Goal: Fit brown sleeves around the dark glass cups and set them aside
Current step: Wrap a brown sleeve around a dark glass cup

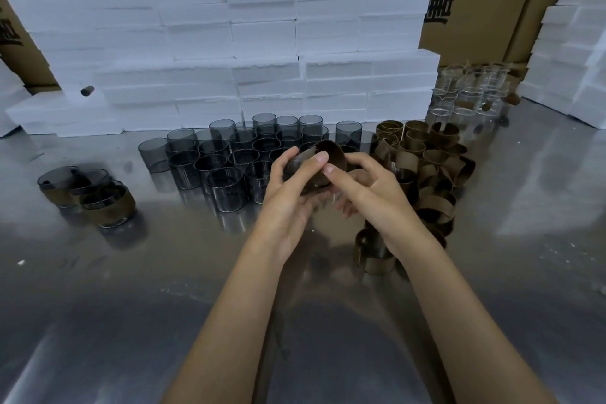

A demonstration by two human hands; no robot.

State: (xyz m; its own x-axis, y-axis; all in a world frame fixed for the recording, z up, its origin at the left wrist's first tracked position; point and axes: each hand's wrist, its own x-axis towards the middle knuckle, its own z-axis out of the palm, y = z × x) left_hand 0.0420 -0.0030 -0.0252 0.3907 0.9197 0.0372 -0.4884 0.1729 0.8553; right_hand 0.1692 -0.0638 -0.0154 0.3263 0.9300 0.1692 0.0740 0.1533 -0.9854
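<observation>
- The left hand (288,187) grips a dark glass cup (296,164), tilted, with fingers under it and the thumb on top. The cup is in the air above the tabletop (328,321), between the two hands.
- The right hand (367,193) pinches a brown sleeve (329,161) that is curved around the far side of this cup. The thumb tips of both hands are almost touching. I judge that the sleeve is only partly fitted.
- What could go wrong: the glass is smooth and tilted, so if the left hand loosens while the right hand pushes the sleeve, the cup could slip and fall on the bare cups just beyond the hands.
- The sleeve looks stiff and springy. If it is released before it sits well, it may open again or sit crooked.
- The right forearm passes close over the loose sleeves; a wide move could knock some of them away.
- Bare dark cups (229,154): a dense group beyond and to the left of the left hand, about twenty-five; I cannot count exactly because they overlap.
- Loose sleeves (426,170): a pile beyond and under the right hand, about twenty.
- Finished cups (98,197): three, well apart to the left of the left hand.
- Clear glasses (469,92): several, far beyond the right hand, too blurred to count.
</observation>
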